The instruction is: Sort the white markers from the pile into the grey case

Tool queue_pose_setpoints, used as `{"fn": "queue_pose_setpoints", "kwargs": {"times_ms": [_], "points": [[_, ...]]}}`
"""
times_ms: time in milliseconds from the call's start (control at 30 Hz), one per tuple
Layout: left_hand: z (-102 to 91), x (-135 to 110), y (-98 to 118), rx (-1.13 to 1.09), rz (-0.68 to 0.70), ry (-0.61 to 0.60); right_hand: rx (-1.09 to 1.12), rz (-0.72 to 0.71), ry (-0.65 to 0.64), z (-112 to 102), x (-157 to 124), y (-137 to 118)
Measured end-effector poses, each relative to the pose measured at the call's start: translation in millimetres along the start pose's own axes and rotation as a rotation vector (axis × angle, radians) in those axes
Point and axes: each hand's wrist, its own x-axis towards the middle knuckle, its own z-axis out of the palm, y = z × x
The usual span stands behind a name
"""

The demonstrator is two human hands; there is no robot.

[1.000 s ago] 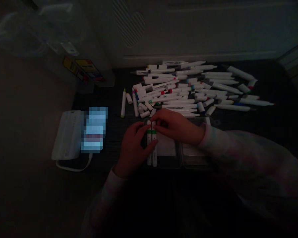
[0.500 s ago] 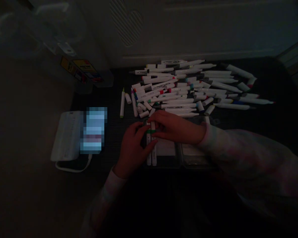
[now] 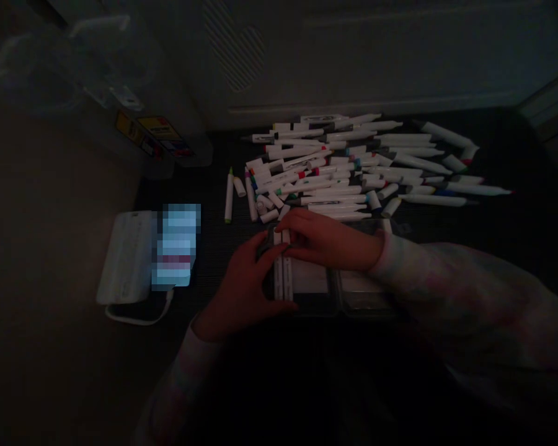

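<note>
the yellow label (image 3: 155,131) at 10 o'clock is too dim to read. two white markers (image 3: 283,272) lie side by side in a clear tray (image 3: 363,294), 6 o'clock of the marker pile (image 3: 348,167). the left hand (image 3: 244,288) grip seems clamped on them. the right hand (image 3: 328,240) touches their top ends; i cannot tell its grip.

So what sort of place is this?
Probably a dim room at home, seen at floor level: loose markers lie spread on a dark mat against a baseboard, with a lit phone beside them.
</note>
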Motion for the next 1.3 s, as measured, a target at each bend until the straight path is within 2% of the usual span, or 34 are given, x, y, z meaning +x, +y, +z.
{"fn": "queue_pose_setpoints", "kwargs": {"times_ms": [133, 333, 933, 1300], "points": [[-1.4, -3.7, -2.0, 0.016, 0.022, -0.051, 0.029, 0.055, 0.033, -2.3, 1.7, -3.2], [0.9, -5.2, -4.6, 0.042, 0.049, -0.035, 0.079, 0.143, 0.048, -6.4, 3.7, -7.9], [-1.7, -2.5, -0.3, 0.049, 0.040, -0.035, 0.085, 0.160, 0.060, -6.4, 2.8, -7.9], [2.4, -1.5, 1.1, 0.071, 0.033, 0.023, 0.067, 0.161, 0.025, -7.5, 3.5, -7.4]]}}
